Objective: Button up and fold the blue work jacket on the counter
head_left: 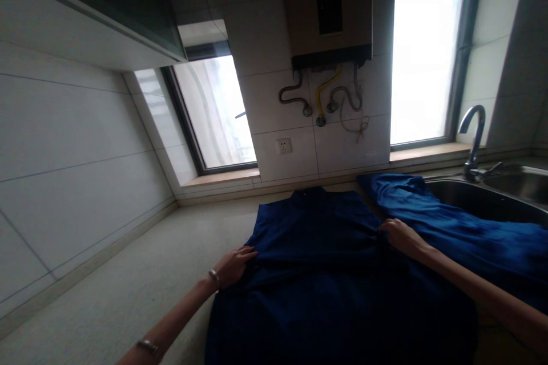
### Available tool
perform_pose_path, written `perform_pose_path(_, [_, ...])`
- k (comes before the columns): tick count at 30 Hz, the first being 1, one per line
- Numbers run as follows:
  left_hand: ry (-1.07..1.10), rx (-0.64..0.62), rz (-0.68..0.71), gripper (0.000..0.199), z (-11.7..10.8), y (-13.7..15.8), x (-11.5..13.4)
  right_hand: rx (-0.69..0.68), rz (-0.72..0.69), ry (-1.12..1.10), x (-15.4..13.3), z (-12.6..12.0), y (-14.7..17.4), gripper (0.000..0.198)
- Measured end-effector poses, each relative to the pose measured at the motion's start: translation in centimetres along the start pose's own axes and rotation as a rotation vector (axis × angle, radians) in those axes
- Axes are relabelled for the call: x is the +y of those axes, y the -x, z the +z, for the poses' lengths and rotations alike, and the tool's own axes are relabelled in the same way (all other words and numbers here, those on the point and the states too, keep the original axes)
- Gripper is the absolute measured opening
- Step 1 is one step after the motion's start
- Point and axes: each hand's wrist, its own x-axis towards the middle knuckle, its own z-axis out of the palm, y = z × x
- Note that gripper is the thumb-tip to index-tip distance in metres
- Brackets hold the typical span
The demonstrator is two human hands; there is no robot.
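Observation:
A dark blue shirt [317, 251] lies spread over the counter, its collar end toward the wall and its lower part running out of view toward me. My left hand [234, 265] grips its left edge, fingers over the cloth and thumb hidden. On the opposite edge, my right hand [400, 235] pinches the fabric between closed fingers, and small creases run from there. Beyond my right hand, a brighter blue cloth [466, 234] lies across the counter and over the near rim of the sink; whether it joins the shirt I cannot tell.
A metal sink [454, 194] with a curved faucet [475, 131] stands at the right. Above the counter [141, 291], a water heater [329, 11] with hoses hangs on the tiled wall between two windows. An upper cabinet [85, 17] juts out at top left.

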Motion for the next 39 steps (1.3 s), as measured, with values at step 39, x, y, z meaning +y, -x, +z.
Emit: perform_pose_path(39, [-0.101, 0.070, -0.151, 0.052, 2.9, -15.5, 2.0, 0.191, 0.138, 0.078, -3.4, 7.3, -11.7, 0.050])
